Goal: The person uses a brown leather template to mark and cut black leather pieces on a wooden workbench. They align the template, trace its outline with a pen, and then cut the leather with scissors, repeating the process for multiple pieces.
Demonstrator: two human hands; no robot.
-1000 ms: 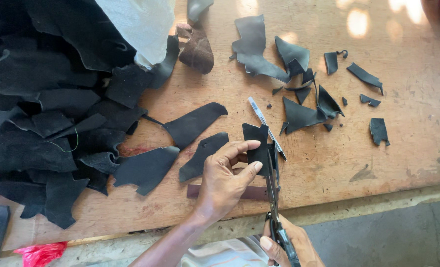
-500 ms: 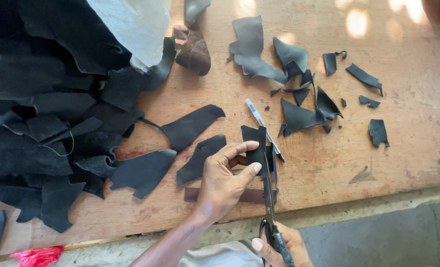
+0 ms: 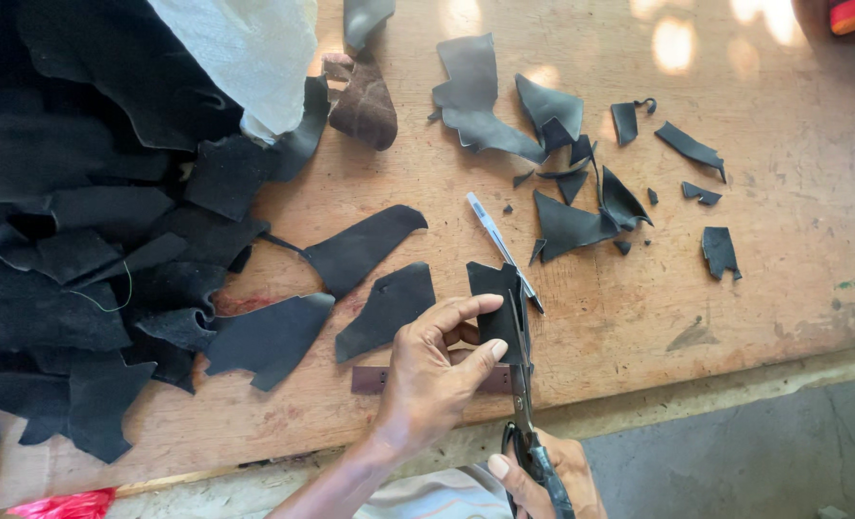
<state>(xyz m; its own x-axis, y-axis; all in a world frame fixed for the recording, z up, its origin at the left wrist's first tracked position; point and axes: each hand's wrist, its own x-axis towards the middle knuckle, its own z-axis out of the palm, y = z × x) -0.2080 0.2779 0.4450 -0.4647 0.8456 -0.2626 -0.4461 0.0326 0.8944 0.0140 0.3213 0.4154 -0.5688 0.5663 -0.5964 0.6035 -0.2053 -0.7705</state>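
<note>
Hands work at the near edge of the wooden counter (image 3: 639,317), which runs left to right just below them; beyond it a grey floor (image 3: 754,461) shows at lower right. Left hand (image 3: 432,380) has its fingers (image 3: 461,308) clamped on a small black leather piece (image 3: 493,298), thumb on the near side, index finger across the top. Piece sits near the counter's front edge, about centre of view, long axis running away from the person, top end pointing to the far side. Right hand (image 3: 543,476) is below the counter edge, fingers closed through the handles of black scissors (image 3: 521,384). Scissor blades point away from the person, nearly parallel to the piece's long axis, running along its right side; whether the blades are open can't be told.

Silver pen (image 3: 502,252) lies diagonally just behind the piece, its near end touching or almost touching it. Dark strip (image 3: 370,379) lies flat under the left hand, parallel to the edge. Big pile of black leather (image 3: 81,240) fills the left side, cut shapes (image 3: 360,248) just left of the hand. Scraps (image 3: 581,211) are scattered at upper right. Open bare counter lies to the right of the scissors, out to the right border.
</note>
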